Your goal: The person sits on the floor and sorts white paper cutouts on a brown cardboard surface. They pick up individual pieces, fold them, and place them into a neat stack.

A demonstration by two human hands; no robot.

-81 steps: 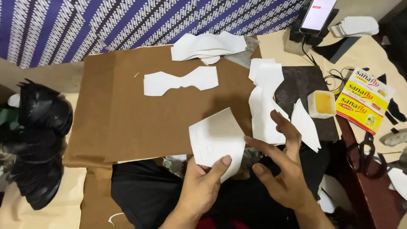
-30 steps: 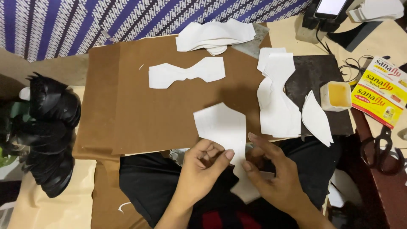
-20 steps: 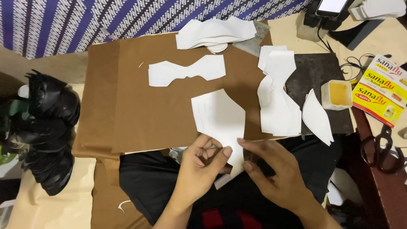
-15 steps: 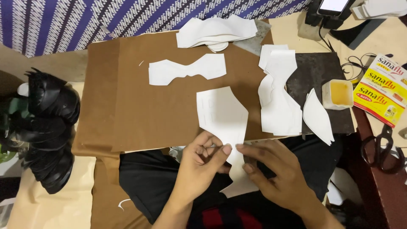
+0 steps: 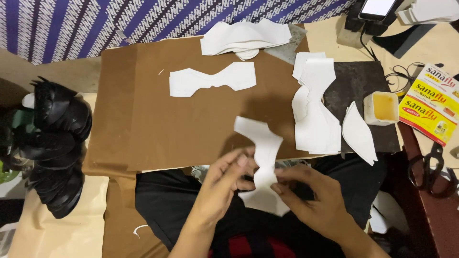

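Single head-worn view, steeply downward, close over brown board point(image 5: 191, 124) and lap.

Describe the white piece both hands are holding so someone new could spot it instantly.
Start at the brown board across the person's lap. At its near edge, both hands pinch a white hourglass-shaped cutout: left hand, right hand. Unlike the other white pieces lying flat or stacked, it is lifted and held.

wide open brown board point(image 5: 158, 129) straight ahead of the hands, bare through the middle and left. further back, one white cut piece point(image 5: 213, 80) lies flat, with a white stack point(image 5: 246, 38) at the far edge. right side is crowded: stacked white pieces point(image 5: 313, 112), a glue tub point(image 5: 381, 107), scissors point(image 5: 432, 167). black shoes point(image 5: 55, 143) block the left.
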